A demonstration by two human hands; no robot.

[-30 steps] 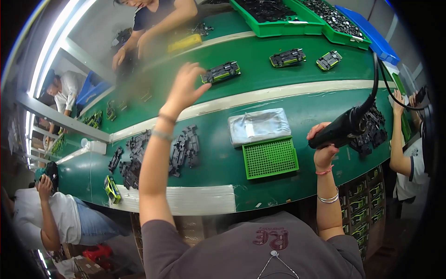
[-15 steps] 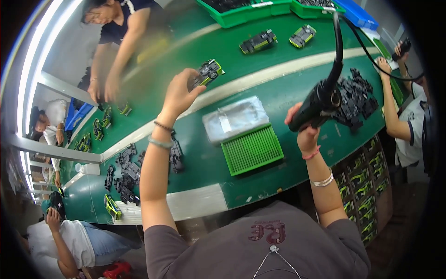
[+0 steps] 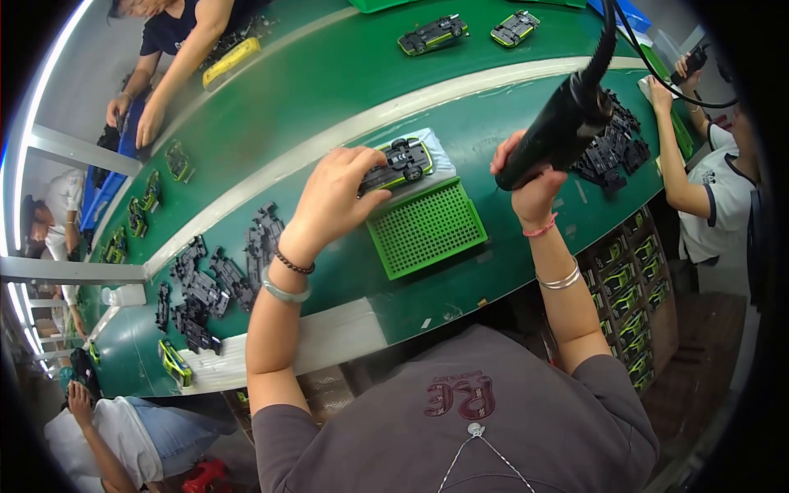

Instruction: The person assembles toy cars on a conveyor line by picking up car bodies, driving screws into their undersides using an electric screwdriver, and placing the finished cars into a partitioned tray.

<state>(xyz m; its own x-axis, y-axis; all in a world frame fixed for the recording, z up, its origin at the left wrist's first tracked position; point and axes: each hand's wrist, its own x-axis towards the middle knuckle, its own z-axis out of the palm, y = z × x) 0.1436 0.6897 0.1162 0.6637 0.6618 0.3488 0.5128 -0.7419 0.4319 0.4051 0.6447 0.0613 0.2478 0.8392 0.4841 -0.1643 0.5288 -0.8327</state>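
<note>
My left hand [image 3: 339,193] grips a toy car [image 3: 404,162], yellow-green with its black underside and wheels turned up. The car is over a pale cloth pad [image 3: 436,156], which it partly hides; whether it touches the pad I cannot tell. Just in front of the pad lies a green perforated tray [image 3: 427,230]. My right hand [image 3: 530,177] is wrapped round a black corded power screwdriver [image 3: 551,135], tilted with its cable end up and away to the right. The tool's tip is not visible.
Black chassis parts lie heaped at left [image 3: 201,287] and right [image 3: 612,152]. Two overturned cars [image 3: 433,34] rest beyond the pale strip [image 3: 329,135]. A co-worker [image 3: 185,33] reaches in at far left; another person [image 3: 711,185] works at right. A rack of cars [image 3: 633,296] stands below the table edge.
My left hand has brought the toy car nearer and to the right, from the pale strip to over the pad. My right hand has lifted the screwdriver slightly away and to the left.
</note>
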